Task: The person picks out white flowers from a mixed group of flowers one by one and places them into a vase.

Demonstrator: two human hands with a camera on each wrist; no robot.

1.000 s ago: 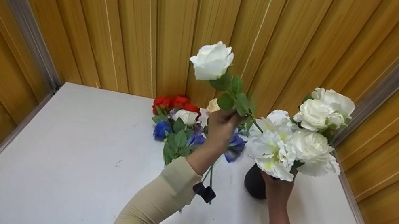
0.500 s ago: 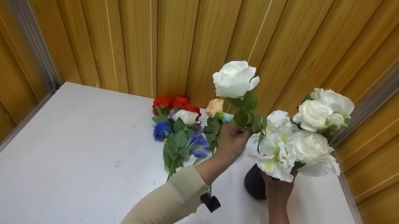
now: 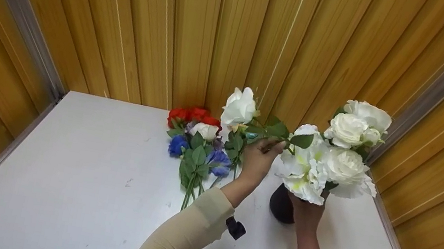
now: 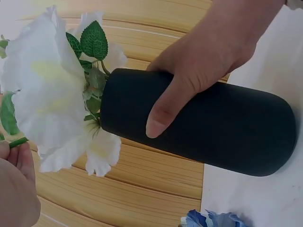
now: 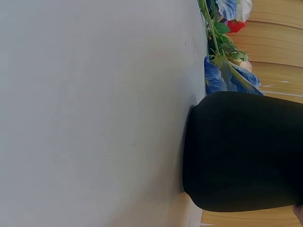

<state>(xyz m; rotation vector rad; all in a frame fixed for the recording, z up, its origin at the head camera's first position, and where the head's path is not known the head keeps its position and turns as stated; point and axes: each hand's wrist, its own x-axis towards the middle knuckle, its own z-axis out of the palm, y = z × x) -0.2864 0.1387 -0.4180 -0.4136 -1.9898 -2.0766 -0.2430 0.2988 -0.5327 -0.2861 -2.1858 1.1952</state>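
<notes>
A white rose (image 3: 239,107) on a leafy green stem is pinched between the fingers and thumb of my left hand (image 3: 259,158), its bloom pointing left. In the left wrist view that stem (image 4: 19,142) ends close to the white blooms. My right hand (image 3: 309,215) grips the upper body of a dark vase (image 4: 199,120), thumb lying along its side. Upright on the table, the vase (image 5: 241,151) holds several white flowers (image 3: 345,164), which partly hide its mouth. The rose's lower stem end is hidden among those petals.
Red, white, blue and peach artificial flowers lie at the back middle of the white table (image 3: 59,169), among them a blue one (image 3: 219,163). Black camera mounts (image 3: 235,228) show by each wrist. Wood-patterned panels (image 3: 194,24) enclose the back and sides.
My left hand has moved right and slightly down toward the vase. The rose has dropped and tipped over to the left. My right hand keeps its grip on the vase.
</notes>
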